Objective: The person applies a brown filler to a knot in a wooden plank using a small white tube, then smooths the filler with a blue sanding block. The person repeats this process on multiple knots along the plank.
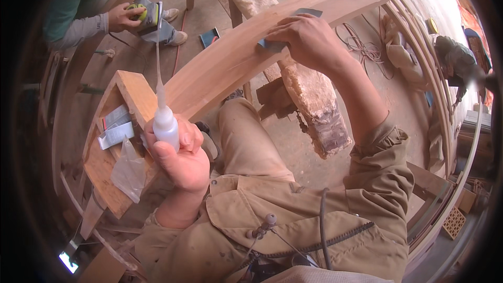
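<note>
A small white bottle with a long thin nozzle (165, 126) stands upright in my left hand (183, 160), its fingers wrapped round it. My right hand (306, 42) presses a dark grey-blue sheet of sandpaper (272, 45) onto the curved wooden beam (220, 65). The sheet's edges stick out on both sides of the fingers. The pale beam runs from beside the bottle up to the far right. Below my right hand, a rough, crusted timber support (314, 99) passes beneath the beam.
Left of my knee, a wooden box (97, 162) holds packets and a plastic bag (128, 170). At upper left, another person's hand (123, 18) grips a green power sander (144, 14). Cable coils (361, 47) lie on the floor; long curved wooden strips (419, 47) line the right.
</note>
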{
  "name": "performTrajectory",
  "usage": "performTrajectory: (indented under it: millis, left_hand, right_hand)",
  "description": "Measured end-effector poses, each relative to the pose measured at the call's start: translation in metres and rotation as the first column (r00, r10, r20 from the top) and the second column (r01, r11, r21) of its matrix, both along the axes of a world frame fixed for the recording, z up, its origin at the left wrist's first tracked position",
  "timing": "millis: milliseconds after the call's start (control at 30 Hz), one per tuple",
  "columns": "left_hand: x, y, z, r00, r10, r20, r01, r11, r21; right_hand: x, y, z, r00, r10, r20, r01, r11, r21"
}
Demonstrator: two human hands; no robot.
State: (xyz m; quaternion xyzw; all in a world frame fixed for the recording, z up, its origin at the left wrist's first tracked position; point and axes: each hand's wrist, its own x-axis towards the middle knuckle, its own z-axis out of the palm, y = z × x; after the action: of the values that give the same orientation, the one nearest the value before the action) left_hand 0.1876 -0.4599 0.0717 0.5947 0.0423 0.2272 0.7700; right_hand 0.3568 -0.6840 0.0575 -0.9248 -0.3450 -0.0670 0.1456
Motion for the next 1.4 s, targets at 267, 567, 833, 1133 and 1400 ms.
performTrajectory:
  millis: [267,567,833,1133,1400]
  left_hand:
    - [0.000,0.000,0.000,0.996,-0.065,0.066,0.065,0.998,0.012]
    - [0.002,-0.002,0.000,1.000,-0.027,-0.007,0.027,0.999,0.018]
    - [0.001,-0.001,-0.002,0.999,-0.033,0.009,0.033,0.999,0.014]
    - [-0.002,0.004,-0.005,0.999,-0.041,0.021,0.040,0.999,0.019]
    - [-0.003,0.004,-0.005,0.999,-0.027,0.023,0.027,1.000,0.001]
  right_hand:
    - [-0.012,-0.013,0.002,0.976,-0.197,0.091,0.185,0.975,0.121]
    - [-0.054,0.012,-0.028,0.937,-0.343,0.065,0.306,0.897,0.320]
    - [-0.051,0.007,-0.045,0.948,-0.240,0.207,0.191,0.953,0.234]
    - [-0.049,0.001,-0.042,0.932,-0.297,0.209,0.195,0.894,0.404]
    - [-0.027,-0.025,-0.058,0.913,-0.368,0.175,0.272,0.870,0.411]
